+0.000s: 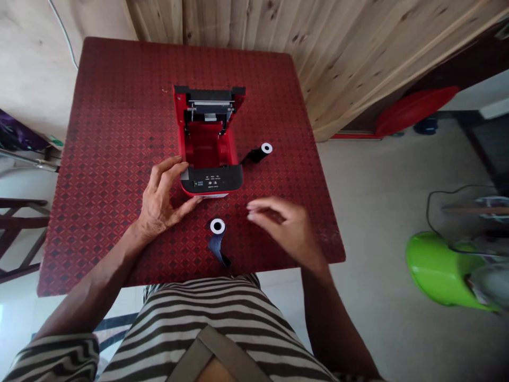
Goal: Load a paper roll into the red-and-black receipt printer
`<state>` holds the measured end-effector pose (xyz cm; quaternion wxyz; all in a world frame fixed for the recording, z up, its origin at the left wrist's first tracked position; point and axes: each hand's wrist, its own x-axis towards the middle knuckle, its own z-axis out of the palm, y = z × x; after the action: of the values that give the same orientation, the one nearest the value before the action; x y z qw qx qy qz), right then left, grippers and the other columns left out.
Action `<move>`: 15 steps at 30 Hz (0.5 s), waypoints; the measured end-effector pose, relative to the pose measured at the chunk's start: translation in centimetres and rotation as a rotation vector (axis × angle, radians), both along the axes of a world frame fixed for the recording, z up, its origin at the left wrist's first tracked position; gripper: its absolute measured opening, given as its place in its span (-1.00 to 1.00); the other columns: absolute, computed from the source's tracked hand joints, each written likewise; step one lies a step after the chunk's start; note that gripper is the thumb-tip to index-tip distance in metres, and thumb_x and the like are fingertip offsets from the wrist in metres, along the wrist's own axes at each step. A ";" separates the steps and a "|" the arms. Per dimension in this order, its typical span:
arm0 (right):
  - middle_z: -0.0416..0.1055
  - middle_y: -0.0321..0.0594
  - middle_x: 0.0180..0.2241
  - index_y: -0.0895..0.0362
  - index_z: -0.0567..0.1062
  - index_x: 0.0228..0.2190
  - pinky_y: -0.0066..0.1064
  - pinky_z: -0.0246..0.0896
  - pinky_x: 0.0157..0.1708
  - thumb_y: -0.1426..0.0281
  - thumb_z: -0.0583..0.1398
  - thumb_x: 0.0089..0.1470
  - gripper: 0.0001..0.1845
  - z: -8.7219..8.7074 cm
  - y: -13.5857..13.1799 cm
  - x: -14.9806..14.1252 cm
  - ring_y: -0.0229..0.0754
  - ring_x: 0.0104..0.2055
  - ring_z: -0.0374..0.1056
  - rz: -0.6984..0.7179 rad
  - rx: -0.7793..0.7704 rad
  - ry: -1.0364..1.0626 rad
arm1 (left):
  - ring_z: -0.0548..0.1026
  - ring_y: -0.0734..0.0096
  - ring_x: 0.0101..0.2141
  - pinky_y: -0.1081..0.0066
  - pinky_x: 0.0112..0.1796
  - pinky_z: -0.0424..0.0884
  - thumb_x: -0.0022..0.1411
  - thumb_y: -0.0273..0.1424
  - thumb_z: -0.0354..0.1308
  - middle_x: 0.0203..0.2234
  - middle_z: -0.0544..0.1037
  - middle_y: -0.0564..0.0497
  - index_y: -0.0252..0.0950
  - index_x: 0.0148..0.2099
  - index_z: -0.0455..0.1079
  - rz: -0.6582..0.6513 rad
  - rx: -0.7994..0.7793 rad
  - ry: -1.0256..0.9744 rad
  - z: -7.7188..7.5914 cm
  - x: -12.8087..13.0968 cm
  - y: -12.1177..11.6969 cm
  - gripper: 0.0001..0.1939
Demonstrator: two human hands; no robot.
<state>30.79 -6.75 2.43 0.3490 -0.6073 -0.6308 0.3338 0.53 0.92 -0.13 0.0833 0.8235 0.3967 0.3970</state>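
A small red and black printer (210,154) stands open on the red patterned table (119,106), its lid tipped back and its red bay bare. My left hand (163,199) rests against the printer's left front corner, fingers spread. My right hand (284,223) hovers just right of the printer's front, fingers loosely curled and blurred. Between my hands stands a dark roll with a white core (217,227), a loose dark strip trailing toward me. A second dark roll (260,152) lies right of the printer.
A wooden plank wall (318,42) rises behind the table. On the floor to the right are a green fan base (441,270) and a red object (413,109). A dark chair frame (19,233) stands at the left.
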 end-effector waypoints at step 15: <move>0.60 -0.14 0.04 0.00 0.51 0.12 -0.10 0.48 0.11 0.51 0.26 0.29 -0.60 2.8 1.4 -4.0 -0.07 0.08 0.53 0.475 0.198 -0.023 | 0.43 0.04 0.27 -0.02 0.28 0.46 0.32 -0.06 0.35 0.25 0.43 -0.21 -0.17 0.41 0.19 0.005 -0.013 0.007 -0.2 0.0 -0.2 -0.25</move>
<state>26.74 -5.39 5.26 0.3113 -0.4090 -0.7893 0.3359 0.50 0.77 -0.31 0.0863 0.8233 0.4018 0.3915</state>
